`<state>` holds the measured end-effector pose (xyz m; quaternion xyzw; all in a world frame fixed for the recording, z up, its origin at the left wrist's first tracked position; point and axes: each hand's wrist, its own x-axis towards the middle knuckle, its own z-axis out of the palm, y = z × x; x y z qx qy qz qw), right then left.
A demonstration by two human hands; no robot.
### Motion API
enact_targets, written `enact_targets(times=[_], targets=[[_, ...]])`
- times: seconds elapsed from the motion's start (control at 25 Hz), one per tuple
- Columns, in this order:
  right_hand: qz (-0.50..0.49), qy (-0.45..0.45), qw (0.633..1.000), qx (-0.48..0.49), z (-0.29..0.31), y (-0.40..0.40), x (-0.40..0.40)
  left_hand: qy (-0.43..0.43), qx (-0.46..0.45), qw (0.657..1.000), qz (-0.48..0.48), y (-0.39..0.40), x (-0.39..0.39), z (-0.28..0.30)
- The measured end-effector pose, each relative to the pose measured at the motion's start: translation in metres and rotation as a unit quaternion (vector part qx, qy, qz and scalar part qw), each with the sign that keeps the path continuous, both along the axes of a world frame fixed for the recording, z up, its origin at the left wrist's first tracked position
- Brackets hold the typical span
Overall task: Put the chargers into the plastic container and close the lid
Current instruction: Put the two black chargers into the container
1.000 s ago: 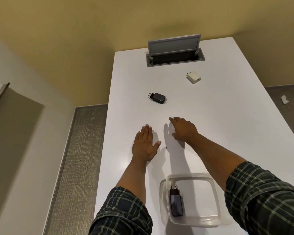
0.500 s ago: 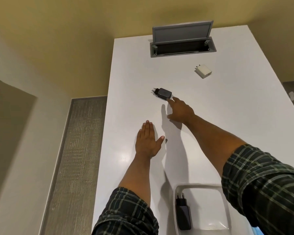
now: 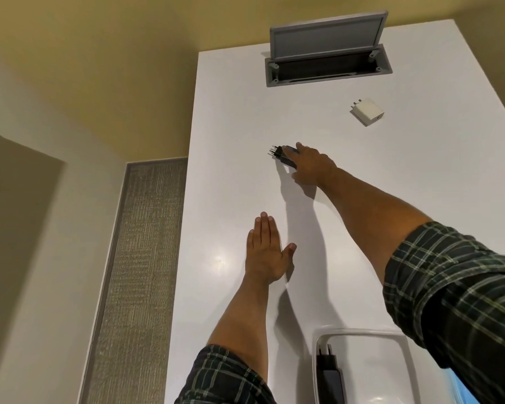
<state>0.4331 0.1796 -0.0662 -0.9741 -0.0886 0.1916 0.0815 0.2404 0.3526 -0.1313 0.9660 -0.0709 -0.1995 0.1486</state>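
A small black plug charger (image 3: 283,155) near the white table's (image 3: 420,176) middle is gripped by the right hand (image 3: 311,164); the left hand (image 3: 264,252) is laid flat, fingers together

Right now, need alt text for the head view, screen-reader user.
The right hand closes its fingers on a black charger mid-table, while the left hand lies flat and open on the white table. A second black charger sits in the clear plastic container at the near edge; a white charger lies farther back near an open grey cable hatch.
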Motion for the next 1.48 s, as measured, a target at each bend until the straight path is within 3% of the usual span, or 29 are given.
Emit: enact_targets(times=[0.16, 0.6, 0.92, 1.04, 1.2, 1.48], targets=[[0.027, -0.011, 0.999, 0.022, -0.003, -0.001, 0.003, -0.004, -0.003, 1.000, -0.004, 0.000, 0.001, 0.000], [-0.012, -0.075, 0.997, 0.028, -0.014, -0.001, -0.036, -0.049, -0.004, 0.999, -0.016, 0.003, -0.007, -0.005], [-0.067, -0.133, 0.989, -0.007, -0.005, -0.014, -0.096, 0.010, 0.035, 0.998, -0.047, 0.007, -0.022, 0.011], [-0.133, -0.129, 0.982, 0.044, 0.004, -0.016, -0.125, 0.047, 0.057, 0.996, -0.055, 0.005, -0.036, 0.018], [-0.244, -0.107, 0.948, 0.177, 0.016, -0.018, -0.170, 0.086, 0.061, 0.993, -0.060, 0.003, -0.057, 0.029], [-0.378, -0.048, 0.825, 0.418, 0.046, -0.025, -0.234, 0.132, 0.080, 0.986, -0.061, 0.014, -0.101, 0.053]])
